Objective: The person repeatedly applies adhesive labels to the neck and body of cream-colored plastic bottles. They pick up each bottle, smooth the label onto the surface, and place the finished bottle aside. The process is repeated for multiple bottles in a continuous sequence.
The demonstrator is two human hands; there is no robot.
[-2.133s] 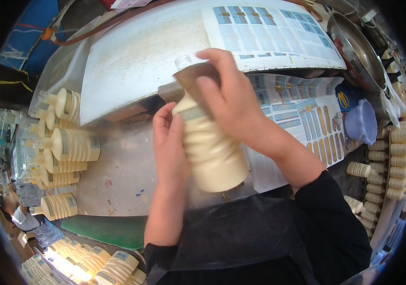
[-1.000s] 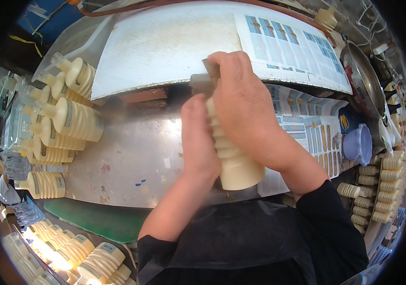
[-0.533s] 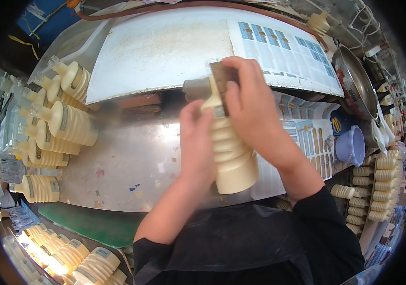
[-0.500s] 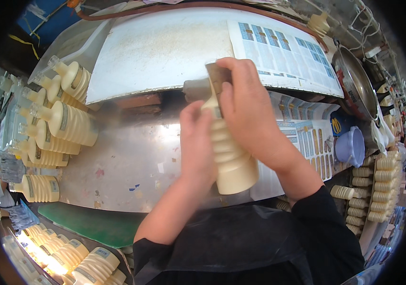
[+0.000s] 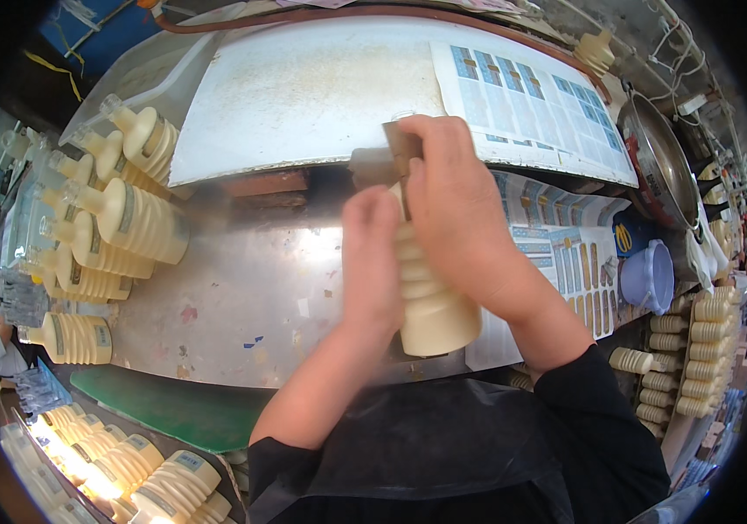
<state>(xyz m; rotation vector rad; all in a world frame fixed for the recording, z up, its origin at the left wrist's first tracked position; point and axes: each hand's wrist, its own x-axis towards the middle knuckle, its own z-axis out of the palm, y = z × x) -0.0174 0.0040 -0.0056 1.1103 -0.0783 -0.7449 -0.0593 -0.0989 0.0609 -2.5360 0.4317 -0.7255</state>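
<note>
the cream bottle [image 5: 436,306], between the hands at the surface's [image 5: 225,306] near edge, looks light, fairly stiff and smooth, best held by its ribs, the right hand [image 5: 456,196] gripping a brown strip [image 5: 400,147], the left hand's [image 5: 371,240] grip too blurred to tell.

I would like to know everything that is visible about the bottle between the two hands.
The bottle is cream-coloured, with a ridged body, a smooth band at the base and a clear rim, its neck mostly hidden. Glass or plastic, I cannot tell. It is tilted over the metal table, base toward the person. The right hand holds a flat brown piece at its neck; the left hand, blurred, is at its left side.
</note>
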